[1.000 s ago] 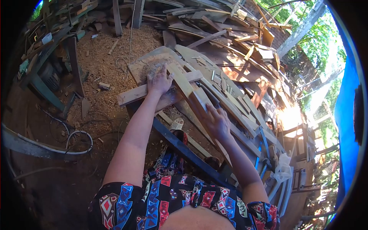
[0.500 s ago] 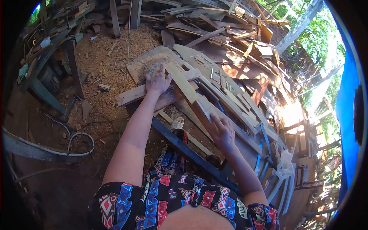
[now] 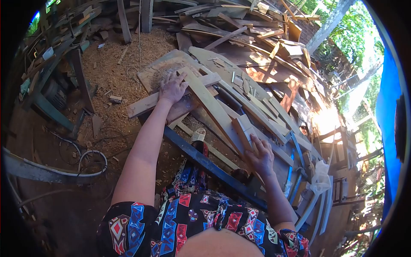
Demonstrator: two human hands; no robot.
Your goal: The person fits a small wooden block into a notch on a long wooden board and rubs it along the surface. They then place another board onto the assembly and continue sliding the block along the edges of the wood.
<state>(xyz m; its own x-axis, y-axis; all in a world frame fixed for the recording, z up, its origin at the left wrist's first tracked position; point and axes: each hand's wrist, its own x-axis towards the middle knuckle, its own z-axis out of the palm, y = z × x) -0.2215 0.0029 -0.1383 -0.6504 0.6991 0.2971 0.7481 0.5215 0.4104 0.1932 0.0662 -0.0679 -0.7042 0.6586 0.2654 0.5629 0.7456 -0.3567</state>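
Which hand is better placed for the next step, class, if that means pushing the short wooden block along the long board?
Probably the right hand: it rests on the wooden block. The left hand is at the far end of the long board, away from the block.

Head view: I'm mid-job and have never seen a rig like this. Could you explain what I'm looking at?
There is no machine here, just a person's two bare hands. The camera is worn on the person's head, looking forward and down, so their patterned shirt fills the bottom. On the cluttered worktable, a long board slants across a shorter crosspiece, with loose strips alongside. The left hand lies spread beside the board's far end. The right hand has its fingers at the near end of a wooden block; its grip is partly hidden.
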